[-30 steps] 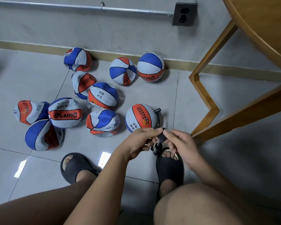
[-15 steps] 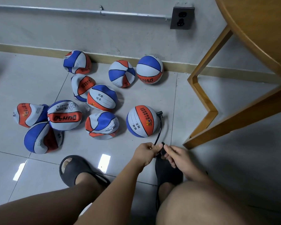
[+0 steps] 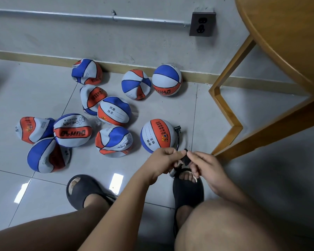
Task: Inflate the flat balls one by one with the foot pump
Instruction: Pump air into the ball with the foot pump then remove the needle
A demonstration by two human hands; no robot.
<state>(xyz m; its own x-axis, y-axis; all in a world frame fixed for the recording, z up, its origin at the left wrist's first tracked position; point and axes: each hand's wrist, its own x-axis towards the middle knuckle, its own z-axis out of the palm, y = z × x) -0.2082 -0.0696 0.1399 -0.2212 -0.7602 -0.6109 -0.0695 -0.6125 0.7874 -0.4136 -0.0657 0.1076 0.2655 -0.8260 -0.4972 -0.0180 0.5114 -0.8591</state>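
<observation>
Grey floor tiles [image 3: 43,91] run up to a plain wall [image 3: 98,40], and a wooden desk [image 3: 288,42] overhangs at 2 o'clock. The person sits and looks down between the knees. Both hands meet just above the toes of the right sandal [image 3: 188,191]. The left hand [image 3: 163,160] has its fingers curled, with thumb and forefinger pinching a small black fitting [image 3: 186,159]. The right hand [image 3: 207,169] pinches the same piece from the other side, its remaining fingers loosely bent. The fitting is mostly covered, so what it is cannot be told.

From the hands a thin black hose [image 3: 178,140] runs up toward 12 o'clock, its long axis lying roughly 6 to 12. It hooks into the 3 o'clock side of the plump ball [image 3: 158,135]. That ball sits on the floor at about 11 o'clock from the hands, near them but apart. Of the foot pump [image 3: 173,172] only a pale metal stub shows, under the left hand beside the sandal.

The flat balls [image 3: 113,141] lie in a cluster from 9 to 11 o'clock, well apart from both hands, with the left hand nearer. The plump ball looks close to full, so the hose's ball end likely matters next. It lies almost straight ahead, within reach of either hand.
</observation>
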